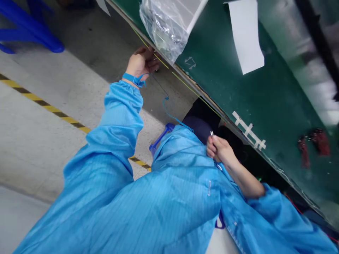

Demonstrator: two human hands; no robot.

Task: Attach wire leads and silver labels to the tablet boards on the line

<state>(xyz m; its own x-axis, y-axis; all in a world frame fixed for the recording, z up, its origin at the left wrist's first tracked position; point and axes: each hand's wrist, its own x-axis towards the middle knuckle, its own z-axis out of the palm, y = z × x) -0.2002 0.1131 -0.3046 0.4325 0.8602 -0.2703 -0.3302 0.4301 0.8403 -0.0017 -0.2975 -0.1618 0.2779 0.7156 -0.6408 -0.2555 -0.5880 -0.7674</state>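
A small metal piece (212, 133) is in the right hand (220, 150), in front of the body and just beside the table edge. The thumb and the bent fingers are closed together on it, so only its shiny tip shows. The left hand (143, 62) is at the same edge, farther along; its fingers are loosely curled and partly in shadow, and I cannot tell if they hold something. Around this wrist is a blue strap (133, 79), from which a thin cord (173, 116) hangs in a curve down to the blue coat (159, 204). The table (225, 77) has a green surface; on it lie a clear plastic bag (165, 33), a white paper (247, 37), strips of white tape (248, 129) and some blurred dark red items (321, 141). On the grey floor (29, 130) runs a yellow-and-black striped line (50, 107), and a blue plastic stool (33, 30) stands near it.
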